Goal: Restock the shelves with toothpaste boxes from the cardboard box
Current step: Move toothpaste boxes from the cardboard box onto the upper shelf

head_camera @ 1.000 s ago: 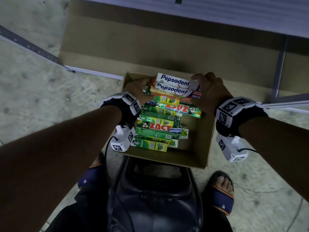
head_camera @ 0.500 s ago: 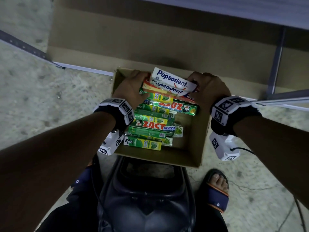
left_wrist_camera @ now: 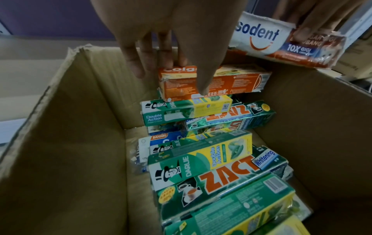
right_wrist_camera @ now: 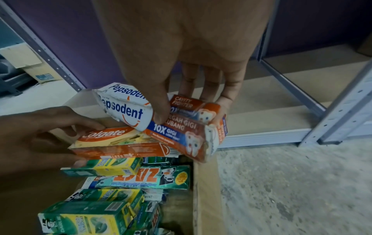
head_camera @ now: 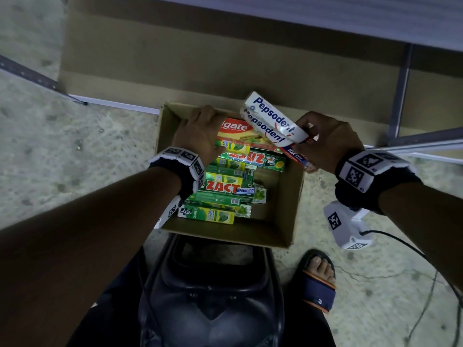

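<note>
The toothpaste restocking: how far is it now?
Early. No toothpaste box shows on the shelf board. The right hand holds two Pepsodent boxes above the cardboard box; the left hand grips the Colgate box. Many boxes remain inside.

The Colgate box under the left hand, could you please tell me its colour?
The Colgate box is orange-red with a yellow panel, clearest in the right wrist view.

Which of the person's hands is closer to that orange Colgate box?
Left. The left hand holds the Colgate box by its end; the right hand is just above it, holding two Pepsodent boxes.
</note>
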Motion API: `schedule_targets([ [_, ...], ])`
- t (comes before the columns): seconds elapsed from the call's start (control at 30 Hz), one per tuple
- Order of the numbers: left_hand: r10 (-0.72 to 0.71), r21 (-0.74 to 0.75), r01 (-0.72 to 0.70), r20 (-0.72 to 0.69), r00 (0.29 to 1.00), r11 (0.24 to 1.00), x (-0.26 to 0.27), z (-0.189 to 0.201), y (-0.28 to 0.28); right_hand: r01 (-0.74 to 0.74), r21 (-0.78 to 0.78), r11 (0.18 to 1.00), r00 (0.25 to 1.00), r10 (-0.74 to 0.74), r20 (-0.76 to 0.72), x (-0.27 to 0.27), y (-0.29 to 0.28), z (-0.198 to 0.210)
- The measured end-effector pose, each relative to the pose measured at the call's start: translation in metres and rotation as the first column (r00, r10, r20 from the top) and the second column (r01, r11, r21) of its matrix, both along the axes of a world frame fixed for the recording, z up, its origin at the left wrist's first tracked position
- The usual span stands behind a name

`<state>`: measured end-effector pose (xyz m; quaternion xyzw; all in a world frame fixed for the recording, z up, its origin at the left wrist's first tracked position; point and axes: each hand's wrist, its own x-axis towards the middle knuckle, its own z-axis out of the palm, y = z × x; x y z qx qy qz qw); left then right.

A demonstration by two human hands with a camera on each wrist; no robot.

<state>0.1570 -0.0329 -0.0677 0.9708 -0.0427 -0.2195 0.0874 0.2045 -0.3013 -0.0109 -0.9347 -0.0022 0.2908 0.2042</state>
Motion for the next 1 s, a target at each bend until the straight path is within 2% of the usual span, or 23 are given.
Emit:
schedule_targets([
  [0.1, -0.011, 0.028, 0.010, 0.046, 0.999, 1.000, -0.001, -0.001, -0.003, 0.013, 0.014, 1.000, 1.000, -0.013, -0.012, -0.003, -0.004, -0.005],
  [0.2, 0.024, -0.011, -0.024, -0.026, 0.999, 1.000, -0.005, -0.005, -0.007, 0.028, 0.036, 0.999, 0.999, -0.027, -0.017, -0.007, -0.005, -0.011],
  [0.43, 0.046, -0.188, -0.064, -0.098, 0.994, 0.980, -0.029, -0.001, -0.004, 0.085, 0.083, 0.993, 0.996, -0.082, -0.036, -0.020, -0.003, -0.012],
  [0.6, 0.154, -0.155, -0.184, -0.189, 0.970, 0.971, -0.042, 0.022, -0.002, 0.196, 0.074, 0.978, 0.976, -0.188, -0.106, -0.038, 0.002, -0.003],
  [0.67, 0.270, -0.188, -0.330, -0.284, 0.920, 0.925, -0.051, 0.029, 0.003, 0.267, 0.076, 0.961, 0.958, -0.256, -0.131, -0.049, 0.008, -0.001],
  [0.77, 0.402, -0.240, -0.545, -0.458, 0.793, 0.803, -0.068, 0.031, 0.014, 0.383, 0.062, 0.922, 0.915, -0.369, -0.160, -0.065, 0.020, -0.003],
  [0.9, 0.433, -0.222, -0.590, -0.492, 0.755, 0.776, -0.085, 0.019, 0.023, 0.471, 0.073, 0.879, 0.871, -0.451, -0.195, -0.084, 0.040, -0.013],
  [1.0, 0.468, -0.210, -0.661, -0.556, 0.687, 0.720, -0.094, 0.008, 0.030, 0.552, 0.093, 0.828, 0.822, -0.523, -0.225, -0.092, 0.054, -0.023],
])
